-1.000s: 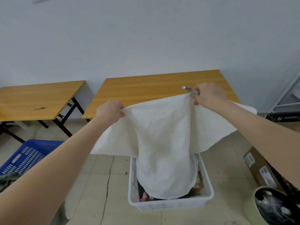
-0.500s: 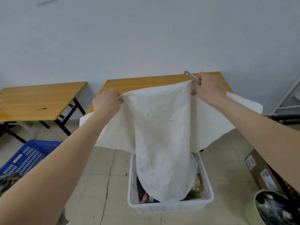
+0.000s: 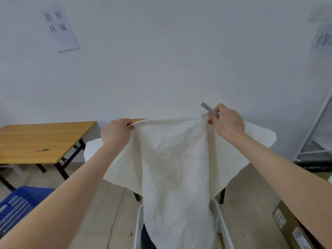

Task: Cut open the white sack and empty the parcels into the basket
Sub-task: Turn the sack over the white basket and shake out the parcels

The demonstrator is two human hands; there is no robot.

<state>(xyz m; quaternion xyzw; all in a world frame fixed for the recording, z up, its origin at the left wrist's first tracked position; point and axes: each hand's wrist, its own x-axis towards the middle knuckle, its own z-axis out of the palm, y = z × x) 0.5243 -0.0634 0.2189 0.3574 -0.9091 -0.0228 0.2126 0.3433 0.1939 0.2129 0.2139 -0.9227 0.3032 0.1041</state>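
Note:
The white sack (image 3: pixel 176 169) hangs upside down, limp, from its top edge. My left hand (image 3: pixel 115 133) grips that edge at the left. My right hand (image 3: pixel 227 121) pinches it at the right and also holds a grey cutter (image 3: pixel 209 108) that sticks up to the left. The sack's lower end drops into the white basket (image 3: pixel 222 229) on the floor at the bottom middle. Something dark (image 3: pixel 146 238) shows inside the basket beside the sack; the parcels are mostly hidden.
A wooden table (image 3: pixel 45 139) with a small tool (image 3: pixel 42 150) stands at the left; a second table is almost hidden behind the sack. A blue crate (image 3: pixel 19 207) sits lower left, a cardboard box (image 3: pixel 291 225) lower right, a metal rack (image 3: pixel 316 133) at the right. Paper signs hang on the wall.
Both hands have lifted the sack higher, and my view has tilted up. Less of the basket shows, and the sack now covers most of the table behind it.

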